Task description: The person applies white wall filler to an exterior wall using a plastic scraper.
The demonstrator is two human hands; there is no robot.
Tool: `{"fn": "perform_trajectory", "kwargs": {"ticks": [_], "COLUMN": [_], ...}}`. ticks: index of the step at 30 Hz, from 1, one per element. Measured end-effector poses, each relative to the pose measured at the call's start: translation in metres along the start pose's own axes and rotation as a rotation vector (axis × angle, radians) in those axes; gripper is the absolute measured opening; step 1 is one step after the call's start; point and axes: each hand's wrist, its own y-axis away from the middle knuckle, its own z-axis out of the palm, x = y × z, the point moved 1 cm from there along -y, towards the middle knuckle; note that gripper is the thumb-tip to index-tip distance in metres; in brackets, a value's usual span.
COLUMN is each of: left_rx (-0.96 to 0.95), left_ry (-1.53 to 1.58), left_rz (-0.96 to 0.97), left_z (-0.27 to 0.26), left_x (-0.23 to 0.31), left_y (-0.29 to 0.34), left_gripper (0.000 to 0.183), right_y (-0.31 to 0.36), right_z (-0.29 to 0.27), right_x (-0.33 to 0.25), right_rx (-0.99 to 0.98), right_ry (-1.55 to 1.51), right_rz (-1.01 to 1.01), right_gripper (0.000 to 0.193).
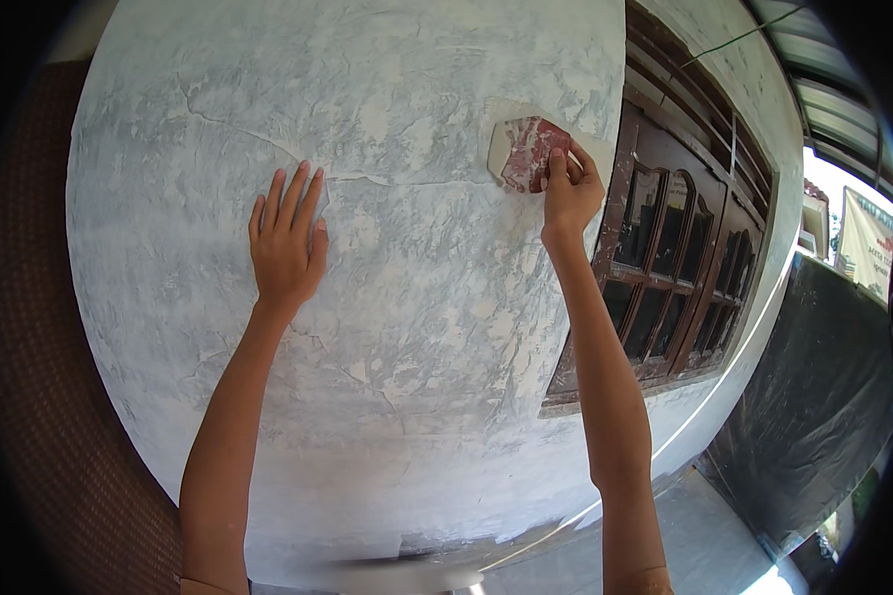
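A patchy white and grey wall (417, 258) fills most of the view, with ridges, cracks and smears of putty. My left hand (288, 238) lies flat against it, fingers stretched upward and slightly apart. A small greyish patch shows beside its index finger; I cannot tell whether it is a shadow or a thing. Up and to the right, my right hand (574, 196) grips a flat red putty scraper (534, 154) smeared with pale putty, thumb on its near face. The scraper's face lies close to or against the wall, over a fresh cream patch (511, 111).
Right of the right forearm is a brown wooden window (680, 228) with glass panes and a sill. Woven brown material (40, 327) stands along the left edge. Black sheeting (814, 397) hangs at the right, and a blurred pale object (407, 575) crosses the bottom.
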Motion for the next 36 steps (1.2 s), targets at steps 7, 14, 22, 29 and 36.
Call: {"fn": "perform_trajectory", "kwargs": {"ticks": [7, 14, 22, 29, 36], "left_rx": [-0.137, -0.298, -0.694, -1.214, -1.555], "left_ry": [0.097, 0.062, -0.064, -0.104, -0.123], "left_rz": [-0.009, -0.069, -0.208, -0.379, -0.713], "left_z": [-0.028, -0.058, -0.111, -0.23, -0.354], "left_x": [-0.012, 0.007, 0.04, 0.051, 0.075], "left_y": [0.057, 0.123, 0.283, 0.493, 0.664], "left_gripper": [0.056, 0.054, 0.055, 0.053, 0.051], "right_y": [-0.026, 0.034, 0.224, 0.435, 0.624], "right_z": [-0.105, -0.146, -0.182, -0.253, -0.32], "right_x": [0.023, 0.023, 0.041, 0.058, 0.043], "right_rx": [0.334, 0.235, -0.128, -0.355, -0.627], "right_ry": [0.094, -0.051, 0.041, 0.313, 0.576], "right_rz": [-0.066, 0.116, 0.466, 0.876, 1.178], "right_gripper": [0.031, 0.03, 0.032, 0.032, 0.035]}}
